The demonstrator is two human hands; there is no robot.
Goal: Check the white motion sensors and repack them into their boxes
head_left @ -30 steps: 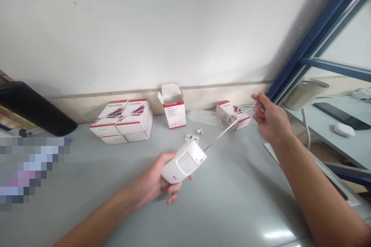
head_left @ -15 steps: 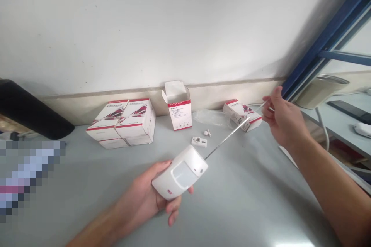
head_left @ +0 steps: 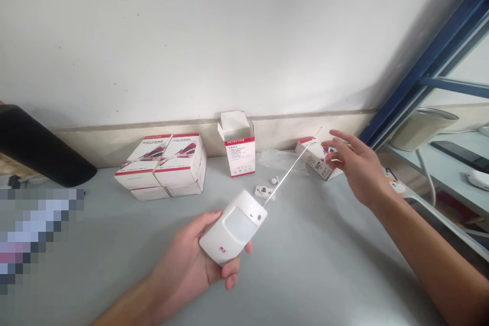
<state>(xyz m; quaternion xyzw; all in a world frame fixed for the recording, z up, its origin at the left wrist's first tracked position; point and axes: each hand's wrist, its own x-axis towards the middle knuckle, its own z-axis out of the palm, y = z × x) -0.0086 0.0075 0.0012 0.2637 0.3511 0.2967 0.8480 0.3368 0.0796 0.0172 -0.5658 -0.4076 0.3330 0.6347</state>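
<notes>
Since the earlier frame, the right hand (head_left: 357, 163) has let go of the thin metal rod (head_left: 294, 163) and now hangs open, its fingers spread just short of a small white box (head_left: 319, 165). The left hand (head_left: 187, 260) is clenched around the white motion detector (head_left: 233, 226), cradling it from below with the lens turned up, a hold that seems to leave the rod free to stick out from the top. The detector is held above the grey table (head_left: 324, 275), nearest the person. Beyond it lie a small white bracket (head_left: 263, 192) and a clear plastic bag (head_left: 278, 159). Farther off, an open carton (head_left: 239, 155) stands upright with its flaps raised, left of the bag, and a stack of boxes (head_left: 160, 163) sits against the wall (head_left: 191, 35), probably placed there to stay out of the way.
</notes>
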